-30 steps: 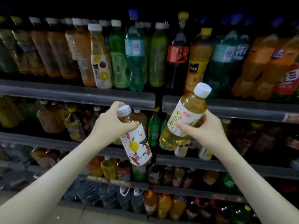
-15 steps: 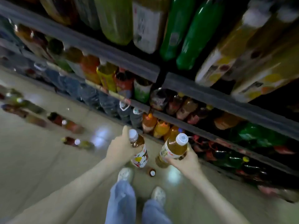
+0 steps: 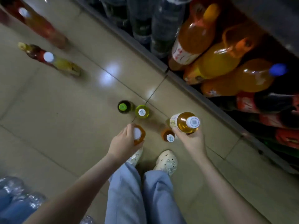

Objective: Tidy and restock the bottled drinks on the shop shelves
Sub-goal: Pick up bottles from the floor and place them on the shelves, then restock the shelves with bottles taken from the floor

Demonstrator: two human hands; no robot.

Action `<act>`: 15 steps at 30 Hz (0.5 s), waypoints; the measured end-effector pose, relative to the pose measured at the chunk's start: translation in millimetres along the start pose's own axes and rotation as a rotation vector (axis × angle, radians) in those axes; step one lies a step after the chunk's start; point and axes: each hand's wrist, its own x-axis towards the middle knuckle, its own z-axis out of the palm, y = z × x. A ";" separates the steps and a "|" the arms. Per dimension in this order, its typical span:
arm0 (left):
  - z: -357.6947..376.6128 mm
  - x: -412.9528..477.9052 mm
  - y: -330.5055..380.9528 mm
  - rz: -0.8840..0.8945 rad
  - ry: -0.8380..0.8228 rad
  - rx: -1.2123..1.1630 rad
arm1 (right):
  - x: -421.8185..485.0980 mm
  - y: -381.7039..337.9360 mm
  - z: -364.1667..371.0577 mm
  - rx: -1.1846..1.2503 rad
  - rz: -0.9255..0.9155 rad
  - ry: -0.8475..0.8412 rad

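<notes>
Gripping one bottle apiece above the tiled floor [image 3: 64,126]: the left hand [image 3: 124,143] curls round an amber white-capped bottle [image 3: 142,135], the right hand [image 3: 191,140] round a golden tea bottle [image 3: 182,123]. Three more stand below: green-capped bottle [image 3: 123,107], yellow-green bottle [image 3: 142,112], small orange bottle [image 3: 167,135].

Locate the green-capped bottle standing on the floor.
Head view, centre: the green-capped bottle stands on the tiled floor, immediately left of the yellow-green bottle and just beyond the left hand.
</notes>
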 end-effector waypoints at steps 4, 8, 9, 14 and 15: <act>45.4 14.7 -49.1 0.061 -0.033 0.028 | 56.1 41.4 36.3 -0.079 -0.004 -0.047; 83.7 26.5 -85.5 0.105 -0.031 0.093 | 95.4 74.9 61.4 -0.192 -0.077 -0.084; 92.9 28.5 -93.2 0.091 -0.035 0.077 | 103.9 83.3 66.5 -0.216 -0.073 -0.105; 122.8 18.8 -119.3 0.106 -0.032 0.060 | 130.2 119.3 73.9 -0.290 -0.086 -0.195; 123.2 13.3 -120.6 0.079 -0.058 0.064 | 132.8 121.8 71.3 -0.299 -0.090 -0.215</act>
